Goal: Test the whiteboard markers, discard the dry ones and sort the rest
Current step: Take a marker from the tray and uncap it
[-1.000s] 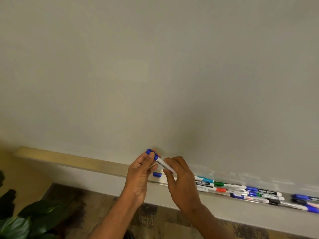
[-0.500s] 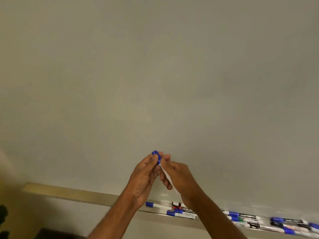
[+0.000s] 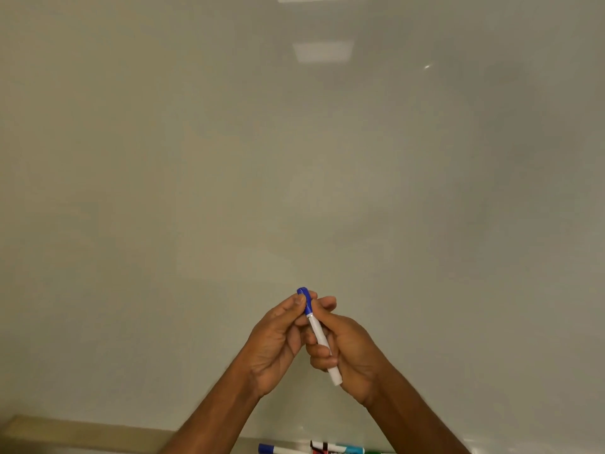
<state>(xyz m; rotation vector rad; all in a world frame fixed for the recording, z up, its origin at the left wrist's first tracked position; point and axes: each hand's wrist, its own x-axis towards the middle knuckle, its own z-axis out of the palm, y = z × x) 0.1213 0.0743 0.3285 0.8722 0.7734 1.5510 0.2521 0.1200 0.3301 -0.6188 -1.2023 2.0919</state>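
So the white-barrelled whiteboard marker (image 3: 319, 335) with the blue cap (image 3: 306, 299) is properly up off the tray now. A second ago both hands were down low by the long metal ledge tray (image 3: 82, 434) at the foot of the board, with the marker at a slant. Now it's held close to upright, cap end up, in front of the big pale whiteboard (image 3: 294, 158), and the tray has slid almost out of the bottom of the view.

The left hand (image 3: 278, 335) has its fingers (image 3: 296, 303) pinching the cap. The right hand (image 3: 350, 348) has its fingers (image 3: 317, 357) wrapped round the barrel lower down. The cap looks seated on the barrel; I can't make out a gap or a tip.

My read: this is the uncapping step and the pull hasn't happened yet, so this one isn't tested.

The other markers (image 3: 327, 448) (a blue-capped one, one with a black and red label, a light blue one) lie in the tray just under the forearms. So I'd guess most of the pile is left to go through.
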